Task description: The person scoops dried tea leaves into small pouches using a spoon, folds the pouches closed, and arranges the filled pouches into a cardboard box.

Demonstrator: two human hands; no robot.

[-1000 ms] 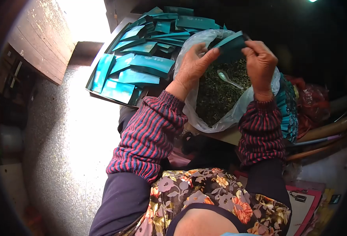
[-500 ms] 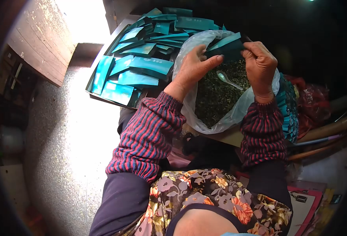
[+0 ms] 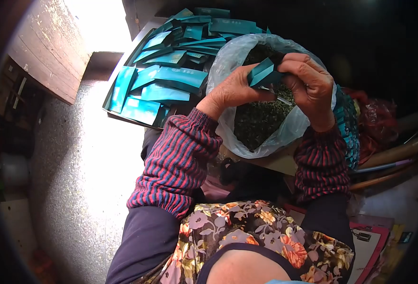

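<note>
A small teal packet [image 3: 262,72] is held over a clear plastic bag [image 3: 224,64] filled with dark green dried leaves [image 3: 261,125]. My left hand [image 3: 235,90] grips the packet's left side, thumb below and fingers behind it. At its right edge the fingers of my right hand [image 3: 311,85] are curled and pinch the packet. Whether the packet's mouth is open I cannot tell. Between my hands, a pale spoon [image 3: 285,99] rests on the leaves, its bowl mostly hidden behind my left thumb.
A shallow tray [image 3: 132,118] heaped with teal packets [image 3: 180,75] stands left of the bag. More packets [image 3: 350,128] are stacked upright on the right, beside red plastic [image 3: 378,116]. A pink-edged clipboard [image 3: 378,246] lies at lower right. A wooden board [image 3: 50,47] is at upper left.
The packet has come down and turned between my hands, now showing a smaller, folded face. My left hand has closed on it, and my right hand has shifted slightly lower.
</note>
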